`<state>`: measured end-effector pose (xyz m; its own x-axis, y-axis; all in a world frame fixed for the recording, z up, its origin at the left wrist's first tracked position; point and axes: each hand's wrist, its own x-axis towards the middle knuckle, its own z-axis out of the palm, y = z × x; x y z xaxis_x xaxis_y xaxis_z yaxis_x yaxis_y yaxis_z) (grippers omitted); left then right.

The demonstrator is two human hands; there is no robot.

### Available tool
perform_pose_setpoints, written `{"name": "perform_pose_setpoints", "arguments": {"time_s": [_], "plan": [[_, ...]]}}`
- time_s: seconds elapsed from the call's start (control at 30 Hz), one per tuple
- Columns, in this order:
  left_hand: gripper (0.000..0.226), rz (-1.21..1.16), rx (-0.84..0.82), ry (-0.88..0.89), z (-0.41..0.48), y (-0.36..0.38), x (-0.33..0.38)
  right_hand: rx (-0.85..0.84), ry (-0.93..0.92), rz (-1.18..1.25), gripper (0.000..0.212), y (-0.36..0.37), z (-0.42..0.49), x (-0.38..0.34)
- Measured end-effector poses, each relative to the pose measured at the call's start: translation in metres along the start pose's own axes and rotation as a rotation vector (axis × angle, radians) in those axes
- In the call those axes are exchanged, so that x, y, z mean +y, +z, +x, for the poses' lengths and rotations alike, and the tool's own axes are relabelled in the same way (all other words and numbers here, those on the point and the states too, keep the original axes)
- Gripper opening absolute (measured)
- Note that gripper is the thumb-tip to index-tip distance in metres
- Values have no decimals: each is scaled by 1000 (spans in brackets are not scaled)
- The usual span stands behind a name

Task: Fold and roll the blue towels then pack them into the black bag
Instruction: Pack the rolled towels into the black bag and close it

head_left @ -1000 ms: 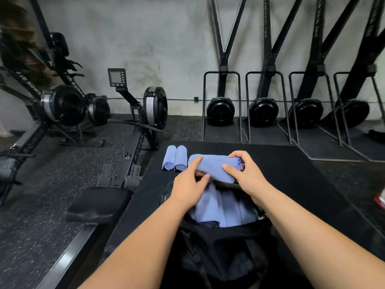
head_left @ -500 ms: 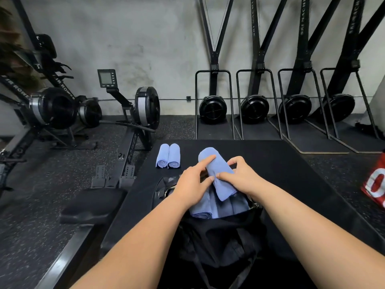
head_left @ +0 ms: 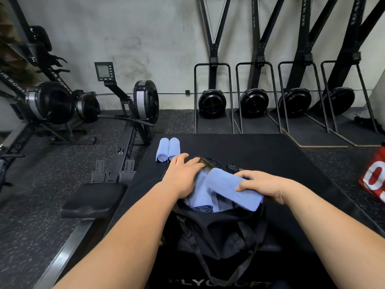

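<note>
Bag mouth (head_left: 210, 163) — crowded with rolled towels (head_left: 201, 197)

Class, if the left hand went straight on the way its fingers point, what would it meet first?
Probably the far rim of the black bag, just beyond the left hand; depth is unclear.

My forearms reach over black bag (head_left: 218, 236). Left hand (head_left: 183, 177) flat, fingers (head_left: 191, 163) straight, at bag's left mouth. Right hand (head_left: 264, 185) grips rolled towel (head_left: 227, 186) at bag's right.

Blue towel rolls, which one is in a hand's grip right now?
The roll across the opening of the black bag: the right hand grips it. The two rolls on the mat lie untouched, and the left hand rests on those inside.
</note>
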<state>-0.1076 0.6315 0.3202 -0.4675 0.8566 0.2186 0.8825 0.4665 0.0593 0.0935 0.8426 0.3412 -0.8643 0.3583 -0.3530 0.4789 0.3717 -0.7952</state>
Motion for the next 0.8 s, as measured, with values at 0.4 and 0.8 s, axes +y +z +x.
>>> {"name": "perform_pose_setpoints", "arguments": {"time_s": [0.4,0.8], "plan": [[73,66,-126,-28,-5,19,18,478,-2,-685,64,52,29,-19],[84,29,-163,-60,-16,27,11,320,55,-407,74,86,53,-11]]}}
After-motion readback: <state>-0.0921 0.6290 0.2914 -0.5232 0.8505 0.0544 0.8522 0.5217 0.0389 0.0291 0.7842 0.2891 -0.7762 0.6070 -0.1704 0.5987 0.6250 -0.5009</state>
